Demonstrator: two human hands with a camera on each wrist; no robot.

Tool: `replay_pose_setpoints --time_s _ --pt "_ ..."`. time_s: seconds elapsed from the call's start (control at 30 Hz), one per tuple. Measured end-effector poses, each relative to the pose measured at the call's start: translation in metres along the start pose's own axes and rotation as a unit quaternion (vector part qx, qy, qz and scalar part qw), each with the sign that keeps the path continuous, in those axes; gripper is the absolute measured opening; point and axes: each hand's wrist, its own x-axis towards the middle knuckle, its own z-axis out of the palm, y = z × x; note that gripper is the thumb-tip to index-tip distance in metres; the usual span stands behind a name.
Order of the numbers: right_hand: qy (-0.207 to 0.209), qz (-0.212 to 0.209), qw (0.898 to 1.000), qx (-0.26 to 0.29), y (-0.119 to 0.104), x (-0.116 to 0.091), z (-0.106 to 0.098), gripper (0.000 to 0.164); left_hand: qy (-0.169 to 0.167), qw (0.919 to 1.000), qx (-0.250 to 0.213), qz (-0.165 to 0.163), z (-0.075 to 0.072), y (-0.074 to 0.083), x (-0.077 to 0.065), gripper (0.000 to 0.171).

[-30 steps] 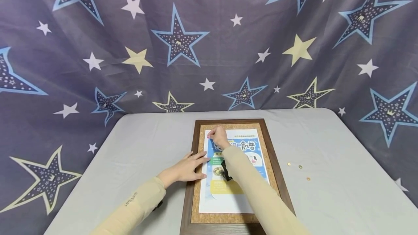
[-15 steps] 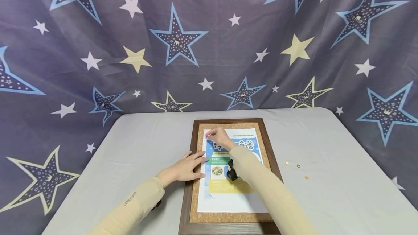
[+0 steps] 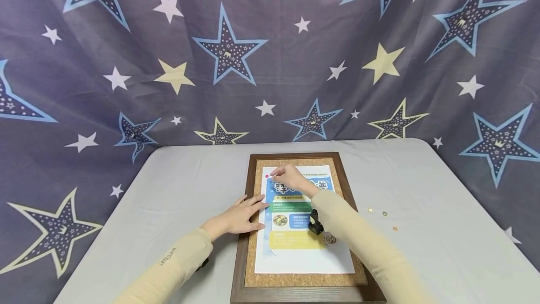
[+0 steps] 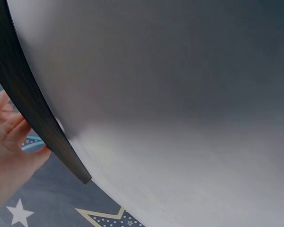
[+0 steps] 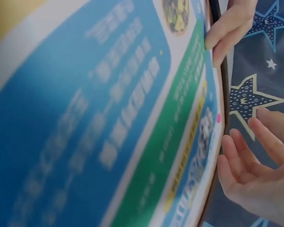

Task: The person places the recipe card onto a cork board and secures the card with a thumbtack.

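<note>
Poster [image 3: 294, 238] on corkboard [image 3: 303, 280]: pivot risk.
Left hand [image 3: 239, 216] lay spread at its edge; right hand [image 3: 290, 176], loosely curved, held nothing. We judged a bump could swing it about its lone visible pink pin [image 3: 267, 176].

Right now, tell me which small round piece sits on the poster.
The pink one, at the top-left corner of the poster, beside the right hand; the yellow one, green one and orange one lie on the grey cloth, right of the board.
</note>
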Motion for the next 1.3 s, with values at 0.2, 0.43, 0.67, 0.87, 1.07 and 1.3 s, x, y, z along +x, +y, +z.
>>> replay_pose_setpoints --time_s 0.2,0.43,0.67,0.87,1.07,1.3 --pt "-0.015 -0.053 0.998 -0.025 0.002 -0.007 -0.012 0.023 -0.001 1.0000 -0.003 -0.005 0.000 0.000 -0.001 0.060" --pt "-0.029 -0.084 0.995 -0.052 -0.002 -0.025 -0.028 0.022 0.002 1.0000 0.004 -0.004 0.000 0.000 -0.001 0.060" --pt "-0.034 -0.100 0.992 -0.072 0.000 -0.048 -0.043 0.022 -0.002 1.0000 0.000 -0.005 0.000 0.001 -0.001 0.060" --pt "-0.030 -0.107 0.990 -0.081 0.005 -0.066 -0.057 0.022 0.001 1.0000 -0.001 -0.003 -0.001 0.002 -0.002 0.060" --pt "-0.026 -0.097 0.991 -0.084 0.011 -0.084 -0.071 0.022 0.000 1.0000 -0.002 -0.005 -0.002 0.003 -0.003 0.059" --pt "-0.013 -0.104 0.989 -0.102 0.025 -0.102 -0.087 0.022 0.002 1.0000 0.000 -0.002 -0.002 0.004 -0.002 0.059"
